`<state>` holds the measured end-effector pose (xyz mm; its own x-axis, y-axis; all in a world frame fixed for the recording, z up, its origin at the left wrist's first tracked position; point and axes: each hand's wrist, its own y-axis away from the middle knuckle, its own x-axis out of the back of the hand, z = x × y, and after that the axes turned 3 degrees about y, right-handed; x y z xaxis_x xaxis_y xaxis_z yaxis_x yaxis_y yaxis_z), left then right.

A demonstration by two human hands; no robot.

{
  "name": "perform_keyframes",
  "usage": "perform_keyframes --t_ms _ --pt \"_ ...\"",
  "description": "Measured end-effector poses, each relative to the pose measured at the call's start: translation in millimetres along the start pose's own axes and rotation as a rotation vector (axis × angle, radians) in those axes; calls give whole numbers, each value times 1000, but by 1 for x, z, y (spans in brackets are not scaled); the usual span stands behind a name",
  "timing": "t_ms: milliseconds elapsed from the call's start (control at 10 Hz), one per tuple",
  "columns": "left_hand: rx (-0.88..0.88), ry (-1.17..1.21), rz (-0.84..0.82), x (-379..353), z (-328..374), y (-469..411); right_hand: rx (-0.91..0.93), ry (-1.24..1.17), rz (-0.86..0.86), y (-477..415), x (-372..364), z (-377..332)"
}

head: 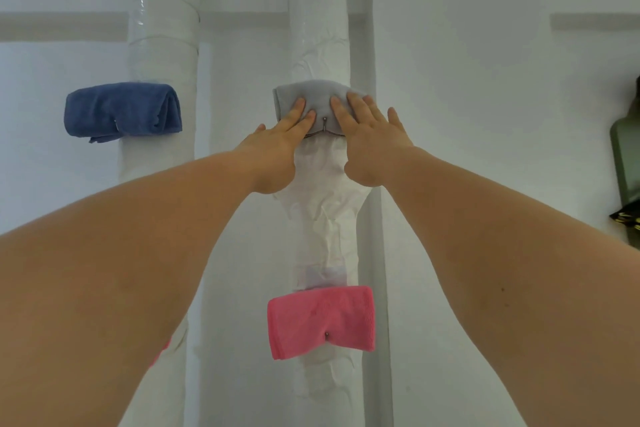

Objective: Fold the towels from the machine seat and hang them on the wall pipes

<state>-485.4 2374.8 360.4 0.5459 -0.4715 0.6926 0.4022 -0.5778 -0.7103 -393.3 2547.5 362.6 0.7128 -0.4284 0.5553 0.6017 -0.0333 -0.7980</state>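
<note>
A folded grey towel [317,95] hangs on a metal hook [325,126] on the right white wrapped pipe [322,45]. My left hand [282,140] lies flat on its left part with fingers straight. My right hand [369,132] presses its right part, fingers spread and straight. Lower on the same pipe a folded pink towel [320,321] hangs on another hook. A folded blue towel [123,111] hangs on the left white pipe [162,28]. A sliver of pink cloth [161,352] shows behind my left forearm.
The white wall [485,114] runs behind both pipes. A narrow white vertical strip [363,10] stands just right of the right pipe. At the far right edge a green object [627,163] is partly in view.
</note>
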Motion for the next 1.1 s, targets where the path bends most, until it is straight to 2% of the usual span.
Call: perform_keyframes --t_ms 200,300,600,1100 --pt "60 -121 -30 2 7 5 -34 -56 -76 10 -1 -8" --pt "89 -186 10 9 12 8 -23 -13 -97 12 14 -4" --pt "106 -243 128 14 18 18 -15 34 -34 23 22 -2" --pt "124 -251 174 19 16 29 -33 -23 27 26 25 -16"
